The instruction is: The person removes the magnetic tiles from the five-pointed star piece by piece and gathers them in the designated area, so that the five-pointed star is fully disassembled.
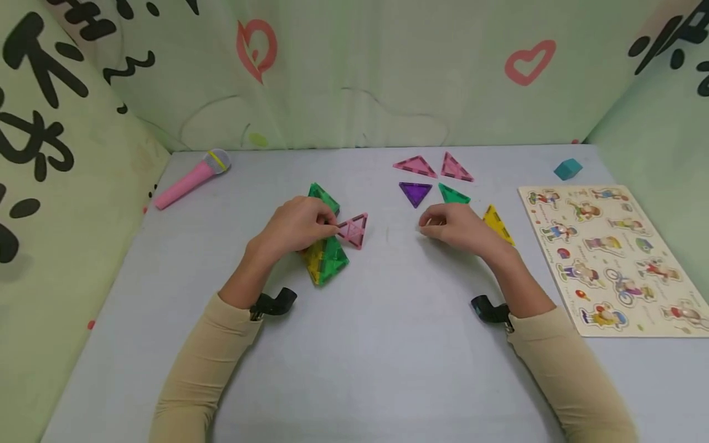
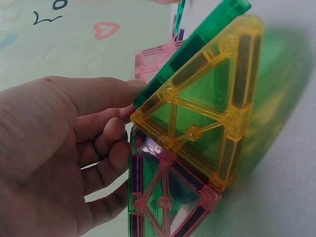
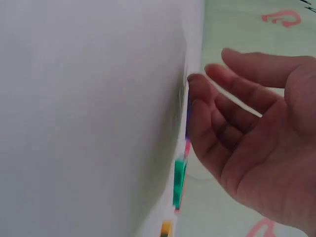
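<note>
My left hand [image 1: 299, 223] grips a small structure of joined triangular magnetic tiles [image 1: 333, 261], green and yellow, on the table. A pink triangular tile [image 1: 354, 231] juts from its right side beside the fingertips. In the left wrist view, the thumb lies against the edge of a green tile [image 2: 197, 52], with a yellow tile [image 2: 242, 74] and another pink tile [image 2: 207, 197] facing the camera. My right hand [image 1: 456, 229] hovers low over the table, fingers loosely bent and holding nothing. Just beyond it lie a purple tile [image 1: 415, 193] and a loose green tile [image 1: 453, 194].
Two pink triangular tiles [image 1: 416, 165] lie farther back, and a yellow tile [image 1: 498, 225] sits by the right wrist. A wooden picture puzzle board [image 1: 565, 234] and a teal block [image 1: 567, 168] are at right. A pink toy microphone [image 1: 191, 181] lies back left. Printed cloth walls surround the table.
</note>
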The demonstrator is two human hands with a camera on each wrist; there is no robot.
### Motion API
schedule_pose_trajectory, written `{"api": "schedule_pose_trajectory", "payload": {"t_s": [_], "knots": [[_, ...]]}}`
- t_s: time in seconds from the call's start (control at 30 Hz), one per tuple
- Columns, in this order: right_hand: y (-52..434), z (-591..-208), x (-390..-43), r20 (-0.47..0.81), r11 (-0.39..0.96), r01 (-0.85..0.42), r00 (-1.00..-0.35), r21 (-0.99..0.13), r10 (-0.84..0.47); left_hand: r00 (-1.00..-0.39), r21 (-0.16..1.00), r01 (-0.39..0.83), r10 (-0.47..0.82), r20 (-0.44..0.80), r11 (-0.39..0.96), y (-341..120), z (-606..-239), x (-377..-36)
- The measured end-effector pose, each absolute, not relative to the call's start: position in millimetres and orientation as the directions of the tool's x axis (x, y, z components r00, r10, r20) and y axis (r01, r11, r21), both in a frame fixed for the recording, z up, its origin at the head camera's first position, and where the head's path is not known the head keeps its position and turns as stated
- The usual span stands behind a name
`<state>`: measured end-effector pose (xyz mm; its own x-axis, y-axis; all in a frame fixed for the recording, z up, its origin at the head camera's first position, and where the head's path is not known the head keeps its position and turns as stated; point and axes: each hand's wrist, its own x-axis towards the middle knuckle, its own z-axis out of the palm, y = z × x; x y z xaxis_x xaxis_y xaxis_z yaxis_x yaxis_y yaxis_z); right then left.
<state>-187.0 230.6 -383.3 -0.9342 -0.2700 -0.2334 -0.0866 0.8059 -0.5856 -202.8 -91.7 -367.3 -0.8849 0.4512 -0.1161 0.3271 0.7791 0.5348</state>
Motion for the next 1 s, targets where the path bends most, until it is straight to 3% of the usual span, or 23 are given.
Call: {"api": "schedule_pose_trajectory", "payload": {"t_s": [0.27, 0.53, 1.0], "knots": [[181.3, -386.8, -202.7, -0.149, 0.66, -0.173, -0.904, -0.731, -0.402, -0.883, 0.53, 0.323, 0.452, -0.13, 0.784, -93.0, -367.4, -204.3], [147.9, -388.3, -210.7, -0.121, 0.531, -0.151, -0.889, -0.834, -0.442, -0.884, 0.519, 0.326, 0.45, -0.129, 0.79, -91.1, -366.3, -204.4], [158.3, -392.1, -212.4, -0.119, 0.567, -0.135, -0.914, -0.813, -0.388, -0.882, 0.567, 0.297, 0.449, -0.146, 0.768, -90.6, -368.5, -204.9]]}}
